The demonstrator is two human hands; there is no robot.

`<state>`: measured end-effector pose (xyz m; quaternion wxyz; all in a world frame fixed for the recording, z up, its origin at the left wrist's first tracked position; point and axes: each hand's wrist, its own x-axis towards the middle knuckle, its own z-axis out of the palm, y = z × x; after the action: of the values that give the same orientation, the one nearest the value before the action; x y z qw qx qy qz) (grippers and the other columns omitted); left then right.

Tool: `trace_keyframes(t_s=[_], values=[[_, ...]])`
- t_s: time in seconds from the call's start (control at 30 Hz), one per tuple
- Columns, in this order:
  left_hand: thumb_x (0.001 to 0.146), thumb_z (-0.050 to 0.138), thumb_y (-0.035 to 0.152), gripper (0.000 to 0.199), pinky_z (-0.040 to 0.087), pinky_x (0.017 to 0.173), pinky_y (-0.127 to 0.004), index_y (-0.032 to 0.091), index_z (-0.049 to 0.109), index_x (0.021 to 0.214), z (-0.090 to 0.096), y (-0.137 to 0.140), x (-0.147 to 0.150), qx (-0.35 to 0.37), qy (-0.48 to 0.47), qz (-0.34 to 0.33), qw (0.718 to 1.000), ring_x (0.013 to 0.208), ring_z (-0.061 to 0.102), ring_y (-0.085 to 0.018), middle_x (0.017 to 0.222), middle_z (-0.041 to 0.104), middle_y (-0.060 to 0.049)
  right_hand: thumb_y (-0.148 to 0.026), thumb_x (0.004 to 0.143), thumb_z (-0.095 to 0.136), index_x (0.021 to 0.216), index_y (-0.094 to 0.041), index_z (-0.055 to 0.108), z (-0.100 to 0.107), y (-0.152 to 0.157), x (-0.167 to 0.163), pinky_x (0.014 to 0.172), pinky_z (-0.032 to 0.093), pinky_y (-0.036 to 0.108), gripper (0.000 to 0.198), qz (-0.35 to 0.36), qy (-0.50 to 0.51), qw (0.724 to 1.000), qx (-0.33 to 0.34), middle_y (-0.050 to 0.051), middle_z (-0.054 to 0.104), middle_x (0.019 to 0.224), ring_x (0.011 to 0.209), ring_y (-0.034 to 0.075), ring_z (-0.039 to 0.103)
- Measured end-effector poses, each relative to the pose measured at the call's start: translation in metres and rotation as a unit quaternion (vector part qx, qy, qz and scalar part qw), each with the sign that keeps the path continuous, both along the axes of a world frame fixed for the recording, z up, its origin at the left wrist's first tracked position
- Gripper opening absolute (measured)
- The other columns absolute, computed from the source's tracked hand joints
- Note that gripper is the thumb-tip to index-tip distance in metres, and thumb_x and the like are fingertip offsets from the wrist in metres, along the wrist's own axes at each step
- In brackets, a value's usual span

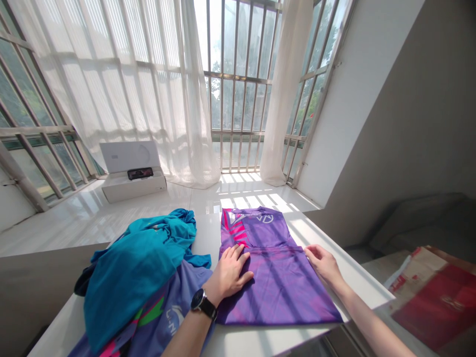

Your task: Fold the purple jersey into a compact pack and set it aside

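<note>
A purple sports shirt (275, 292) with pink stripes and a white logo lies folded on the white table in front of me. Its lower part is turned up over the rest, leaving a straight edge across the middle. My left hand (232, 270), with a black watch on the wrist, rests flat on the shirt's left side, fingers spread. At the right end of the folded edge, my right hand (324, 265) pinches the fabric between thumb and fingers. Left of the shirt is a crumpled pile with a teal garment (137, 267) over a bluish-purple shirt (189, 285).
On the white sill (186, 198) at the back left stands an open white box (134, 186) with a phone (140, 172) on it. White curtains (130, 89) hang before barred windows. A red and beige paper bag (435, 297) sits lower down at the right.
</note>
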<state>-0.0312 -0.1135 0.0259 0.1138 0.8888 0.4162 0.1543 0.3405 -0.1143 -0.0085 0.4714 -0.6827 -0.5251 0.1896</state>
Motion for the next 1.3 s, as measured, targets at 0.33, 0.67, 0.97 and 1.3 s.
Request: trace_keyframes(t_s=[0.33, 0.67, 0.97, 1.3], values=[[0.098, 0.06, 0.036, 0.04, 0.037, 0.121, -0.053, 0.023, 0.058, 0.136, 0.01, -0.003, 0.005, 0.055, -0.046, 0.003, 0.997, 0.143, 0.046, -0.031, 0.15, 0.054, -0.012, -0.058, 0.074, 0.066, 0.076, -0.021, 0.07, -0.004, 0.002, 0.003, 0.068, 0.052, 0.033, 0.038, 0.003, 0.009, 1.0, 0.009, 0.005, 0.073, 0.073, 0.068, 0.022, 0.067], [0.095, 0.062, 0.05, 0.054, 0.034, 0.122, -0.055, 0.021, 0.056, 0.14, 0.015, -0.019, 0.013, 0.034, -0.047, -0.07, 0.996, 0.148, 0.037, -0.035, 0.15, 0.053, -0.013, -0.058, 0.073, 0.069, 0.077, -0.02, 0.07, 0.001, -0.001, -0.001, 0.068, 0.053, 0.033, 0.038, 0.016, 0.028, 0.999, 0.013, 0.005, 0.074, 0.074, 0.07, 0.023, 0.068], [0.083, 0.047, 0.087, 0.094, 0.022, 0.123, -0.064, 0.026, 0.043, 0.155, 0.007, -0.033, 0.018, -0.033, -0.026, -0.157, 0.987, 0.151, 0.031, -0.04, 0.163, 0.038, -0.017, -0.064, 0.08, 0.062, 0.081, -0.02, 0.071, 0.008, -0.018, -0.004, 0.062, 0.055, 0.032, 0.045, -0.024, -0.036, 0.997, 0.058, 0.006, 0.073, 0.075, 0.066, 0.022, 0.067], [0.085, 0.046, 0.086, 0.094, 0.018, 0.126, -0.059, 0.024, 0.043, 0.155, 0.008, -0.019, 0.014, -0.032, -0.035, -0.13, 0.99, 0.152, 0.029, -0.036, 0.163, 0.037, -0.017, -0.052, 0.083, 0.073, 0.146, -0.036, 0.057, -0.004, -0.085, -0.006, 0.106, 0.054, 0.043, 0.066, 0.287, -0.362, 0.884, 0.064, 0.005, 0.055, 0.153, 0.134, 0.035, 0.057]])
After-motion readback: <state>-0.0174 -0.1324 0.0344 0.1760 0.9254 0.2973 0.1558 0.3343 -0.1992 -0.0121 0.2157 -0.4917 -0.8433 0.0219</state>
